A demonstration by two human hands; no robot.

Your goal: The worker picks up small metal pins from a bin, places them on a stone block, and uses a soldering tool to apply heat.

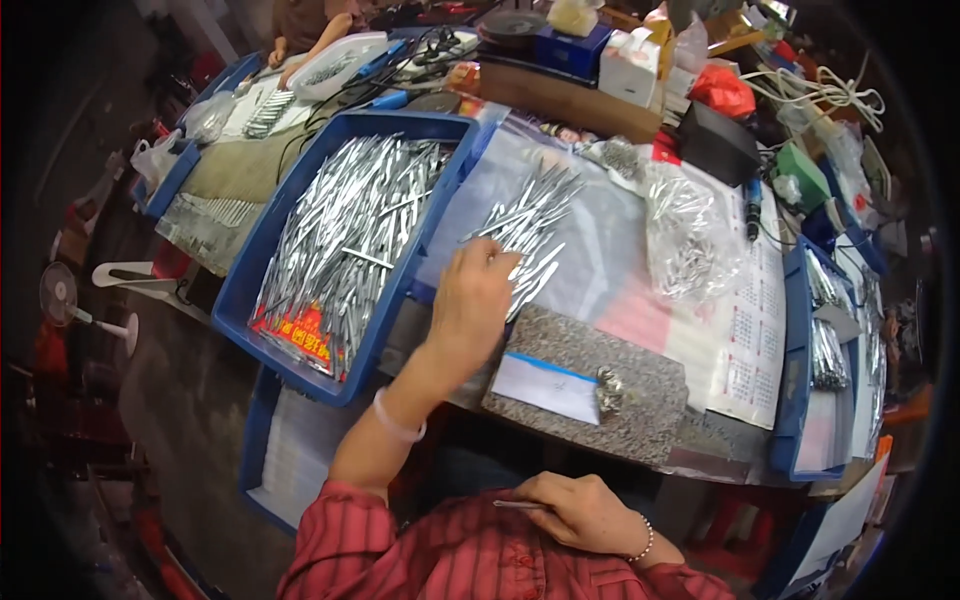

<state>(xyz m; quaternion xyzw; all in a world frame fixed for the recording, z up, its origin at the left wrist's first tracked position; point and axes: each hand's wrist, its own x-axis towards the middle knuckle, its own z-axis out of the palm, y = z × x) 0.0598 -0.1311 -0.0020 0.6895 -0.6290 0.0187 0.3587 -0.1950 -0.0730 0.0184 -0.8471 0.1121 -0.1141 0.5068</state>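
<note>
My left hand reaches over a loose pile of slim silver metal pieces on the plastic-covered table. Its fingers are curled in at the pile's near-left side, and whatever is between the fingertips is hidden. Close to my body, my right hand grips one thin metal piece, which sticks out to the left. Left of the pile, a blue tray holds many more such pieces. In front of me lies a speckled stone slab bearing a white slip with a blue edge and a small metal cluster.
A clear bag of small metal parts lies right of the pile. Blue trays stand at the right edge. Cables, boxes and a dark grey container crowd the back. At the far left, another person's hand is near a white tub.
</note>
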